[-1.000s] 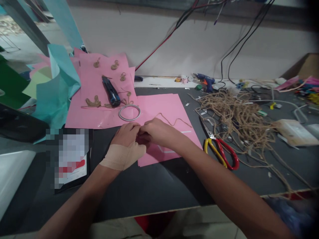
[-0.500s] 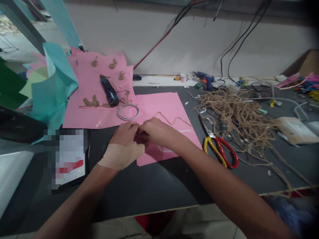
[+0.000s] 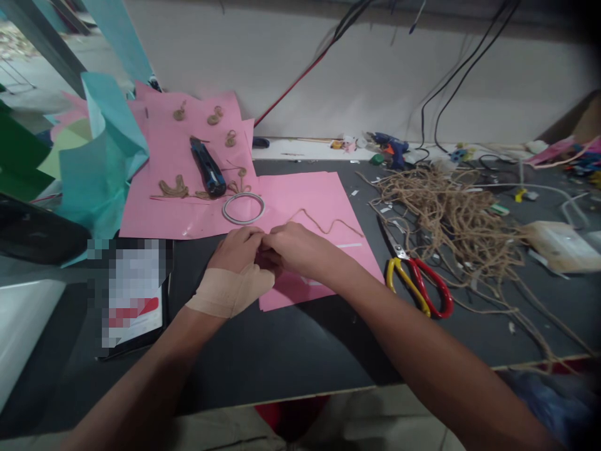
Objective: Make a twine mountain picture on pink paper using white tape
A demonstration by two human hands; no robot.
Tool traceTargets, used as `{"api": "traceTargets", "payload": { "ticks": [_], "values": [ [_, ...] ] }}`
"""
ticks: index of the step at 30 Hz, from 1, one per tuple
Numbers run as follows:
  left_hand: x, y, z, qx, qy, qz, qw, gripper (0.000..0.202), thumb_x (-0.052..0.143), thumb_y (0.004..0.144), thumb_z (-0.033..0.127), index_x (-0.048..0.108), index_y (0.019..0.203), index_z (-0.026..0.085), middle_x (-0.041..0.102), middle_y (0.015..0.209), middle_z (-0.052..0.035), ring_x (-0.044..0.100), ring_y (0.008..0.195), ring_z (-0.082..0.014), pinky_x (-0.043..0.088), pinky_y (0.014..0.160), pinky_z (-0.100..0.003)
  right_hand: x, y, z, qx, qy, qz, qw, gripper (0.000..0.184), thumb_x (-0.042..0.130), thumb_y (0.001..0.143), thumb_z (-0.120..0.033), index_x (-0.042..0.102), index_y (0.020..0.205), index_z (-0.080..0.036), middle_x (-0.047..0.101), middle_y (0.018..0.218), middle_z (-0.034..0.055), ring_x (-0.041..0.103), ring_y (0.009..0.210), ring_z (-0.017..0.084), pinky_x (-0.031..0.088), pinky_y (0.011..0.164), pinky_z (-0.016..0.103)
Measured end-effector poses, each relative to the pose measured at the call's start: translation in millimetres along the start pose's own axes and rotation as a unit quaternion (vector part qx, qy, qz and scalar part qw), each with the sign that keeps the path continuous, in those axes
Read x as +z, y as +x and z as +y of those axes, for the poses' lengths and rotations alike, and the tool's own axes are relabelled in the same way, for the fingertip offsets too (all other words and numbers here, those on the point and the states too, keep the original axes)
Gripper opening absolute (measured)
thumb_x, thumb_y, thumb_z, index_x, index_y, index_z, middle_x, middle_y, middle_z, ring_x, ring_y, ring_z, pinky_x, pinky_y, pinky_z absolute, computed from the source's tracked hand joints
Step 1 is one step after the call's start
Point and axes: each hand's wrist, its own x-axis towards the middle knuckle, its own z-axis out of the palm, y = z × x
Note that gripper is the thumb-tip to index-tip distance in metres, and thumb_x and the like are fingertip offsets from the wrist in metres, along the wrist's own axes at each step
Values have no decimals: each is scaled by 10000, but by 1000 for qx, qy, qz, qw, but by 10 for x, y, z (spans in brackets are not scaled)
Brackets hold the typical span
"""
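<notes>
A strand of brown twine (image 3: 325, 232) lies in loose bends on pink paper (image 3: 300, 188) at 2 o'clock from the joined hands, its near end lost at the knuckles of the right hand (image 3: 303, 249). The right fingers curl in against those of the left hand (image 3: 237, 257), its wrist wrapped in a tan bandage (image 3: 228, 293); the fingertips are hidden, so what they pinch, if anything, cannot be told. A metal ring (image 3: 244, 208) sits near at 11 o'clock, and beyond it, toward 10, a utility knife (image 3: 208, 166). Farther out at 11, small twine coils (image 3: 215, 116) rest on a pink sheet (image 3: 154, 219), apparently finished work; the loose strand, by contrast, looks unshaped along its visible length, suggesting the current piece is only partway made. Scissors (image 3: 400, 252) lie at 3 o'clock beside a tangled twine heap (image 3: 446, 210), seemingly unused stock. A glue gun (image 3: 392, 147) rests at 2 by the wall.
</notes>
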Motion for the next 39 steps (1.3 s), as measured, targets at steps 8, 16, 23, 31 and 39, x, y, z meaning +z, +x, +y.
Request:
{"api": "traceTargets", "payload": {
  "ticks": [8, 16, 23, 31, 39],
  "values": [
    [-8, -13, -12, -7, 1, -11, 1000, 409, 573, 641, 189, 632, 1043, 139, 646, 1147, -130, 573, 1107, -320, 486, 966, -480, 32, -1, 59, 6, 39, 10, 999, 193, 547, 943, -164, 736, 924, -128, 725, 863, 84, 580, 725, 154, 338, 685, 299],
    [-18, -11, -4, -14, 0, -19, 1000, 429, 570, 630, 175, 625, 1054, 150, 642, 1180, -138, 562, 1150, -331, 473, 991, -485, 25, -15, 44, 0, 27, 22, 999, 192, 551, 926, -140, 739, 893, -133, 722, 846, 72, 578, 726, 143, 335, 679, 285],
    [-1, -21, -33, 2, 1, -8, 1000, 406, 575, 645, 188, 629, 1045, 150, 645, 1151, -126, 567, 1123, -321, 478, 983, -477, 64, -13, 77, -11, 42, 37, 998, 195, 551, 928, -159, 744, 916, -137, 731, 847, 74, 584, 717, 149, 338, 678, 288],
    [8, -17, -30, 5, 5, -4, 1000, 400, 592, 650, 202, 626, 1044, 146, 645, 1157, -132, 570, 1116, -319, 477, 987, -473, 70, -17, 94, -7, 60, 40, 997, 159, 584, 900, -151, 743, 903, -148, 740, 855, 57, 594, 725, 139, 342, 691, 278],
    [26, -23, -52, 11, 16, 3, 1000, 394, 588, 656, 216, 622, 1042, 143, 646, 1157, -136, 570, 1119, -326, 484, 973, -478, 56, -62, 90, 10, 127, 56, 990, 154, 583, 852, -116, 731, 871, -154, 739, 841, 46, 605, 719, 132, 355, 689, 266]
  ]
}}
